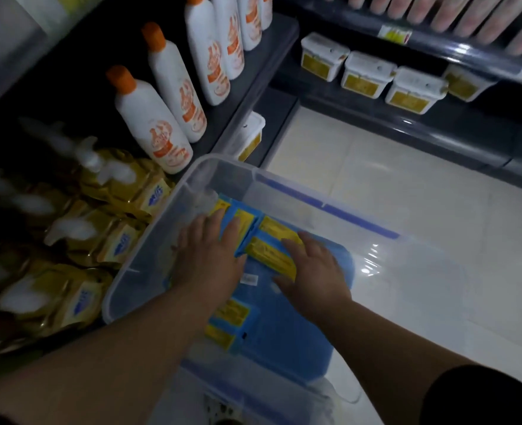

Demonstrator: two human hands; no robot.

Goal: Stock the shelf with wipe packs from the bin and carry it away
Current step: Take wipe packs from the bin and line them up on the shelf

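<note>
Two hands, our left hand (207,250) and right hand (311,268), rest slightly apart, fingers straight, on soft blue wipe packs (268,253) with yellow labels inside the clear plastic bin (149,240). Beside it the shelf (253,75) holds glossy gold pouches (124,243), then white orange-capped bottles (152,127) and square tubs (367,75).

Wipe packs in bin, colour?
The wipe packs are blue with yellow labels; head view shows it best.

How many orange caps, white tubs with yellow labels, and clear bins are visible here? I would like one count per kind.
Orange caps: 3
White tubs with yellow labels: 5
Clear bins: 1
Total: 9
</note>
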